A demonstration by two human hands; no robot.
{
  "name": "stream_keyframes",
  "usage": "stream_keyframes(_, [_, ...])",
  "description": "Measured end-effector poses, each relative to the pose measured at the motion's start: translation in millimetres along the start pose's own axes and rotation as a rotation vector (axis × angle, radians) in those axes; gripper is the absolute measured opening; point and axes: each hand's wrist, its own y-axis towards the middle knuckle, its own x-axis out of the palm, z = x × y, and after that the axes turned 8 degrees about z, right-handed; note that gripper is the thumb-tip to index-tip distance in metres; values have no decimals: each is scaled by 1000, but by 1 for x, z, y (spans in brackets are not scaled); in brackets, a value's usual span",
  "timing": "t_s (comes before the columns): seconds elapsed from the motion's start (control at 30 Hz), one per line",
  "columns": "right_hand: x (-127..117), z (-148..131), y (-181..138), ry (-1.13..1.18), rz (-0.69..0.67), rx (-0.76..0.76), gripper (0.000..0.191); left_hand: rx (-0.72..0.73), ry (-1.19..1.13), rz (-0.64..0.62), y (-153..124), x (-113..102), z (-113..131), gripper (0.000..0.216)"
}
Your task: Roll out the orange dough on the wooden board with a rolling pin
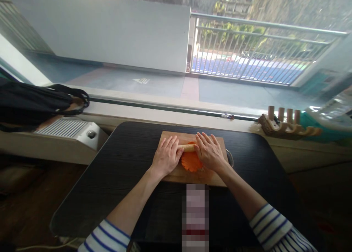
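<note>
A wooden rolling pin point(186, 148) lies crosswise over a flat orange piece of dough or clay point(191, 162) with a ragged, scalloped near edge. Beneath both is a wooden cutting board point(176, 177). My left hand point(166, 156) holds the pin's left end, fingers stretched forward over it and thumb against it. On the right end sits my right hand point(210, 151), its fingers slightly spread and its thumb by the pin. Both palms hide the ends of the pin. The far part of the orange sheet is partly covered by the pin and my right hand.
The board rests on a black table point(110, 186). A cord loop point(230, 158) shows at the board's right side. Beyond stands a window sill point(154, 112) with a wooden peg holder point(286, 123) at right. A black bag point(33, 103) lies at left above a white vented unit point(71, 129).
</note>
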Motion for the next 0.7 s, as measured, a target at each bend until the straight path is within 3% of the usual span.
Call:
stream_keyframes(0.23, [-2,-2,-17,31,26,-6,46,16,3,50,-16,-6,9,52])
stream_keyframes(0.7, [-17,-13,-64,59,30,-67,51,35,45,32,-56,-24,33,67])
